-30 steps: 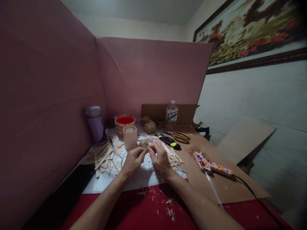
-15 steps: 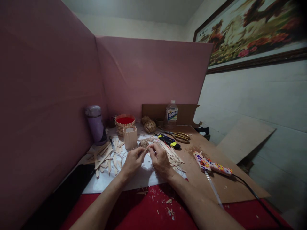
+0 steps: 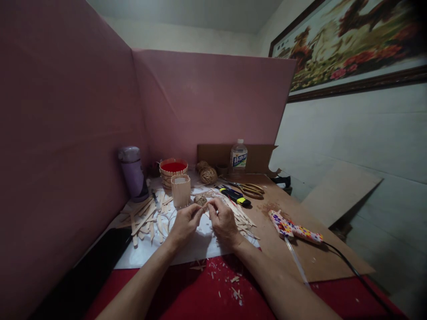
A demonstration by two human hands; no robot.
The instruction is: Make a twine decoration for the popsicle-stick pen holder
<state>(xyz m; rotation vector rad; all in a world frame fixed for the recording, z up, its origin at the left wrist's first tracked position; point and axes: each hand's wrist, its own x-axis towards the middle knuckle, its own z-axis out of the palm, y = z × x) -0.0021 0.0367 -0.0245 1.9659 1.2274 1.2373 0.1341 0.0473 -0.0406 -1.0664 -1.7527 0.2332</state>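
Above the white paper, my left hand (image 3: 186,224) and my right hand (image 3: 223,222) face each other with thumb and fingers pinched. A thin brown strand of twine (image 3: 205,206) appears to run between the two fingertips, though it is very small in view. Just behind the fingers lies a small ball of twine (image 3: 200,200). To its left stands a cup-shaped holder of pale craft sticks (image 3: 181,192), upright. A larger round stick-and-twine basket with a red inside (image 3: 174,173) sits behind that holder.
Loose craft sticks (image 3: 143,226) lie at left and more to the right. A purple flask (image 3: 133,174), bigger twine ball (image 3: 208,174) and bottle (image 3: 239,158) stand behind. Scissors (image 3: 251,191), a utility knife (image 3: 235,197) and a flowered glue gun (image 3: 293,229) with cord lie right.
My fingertips have drawn very slightly apart at the strand, the right hand shifting a touch to the right. Everything on the table stays in place.
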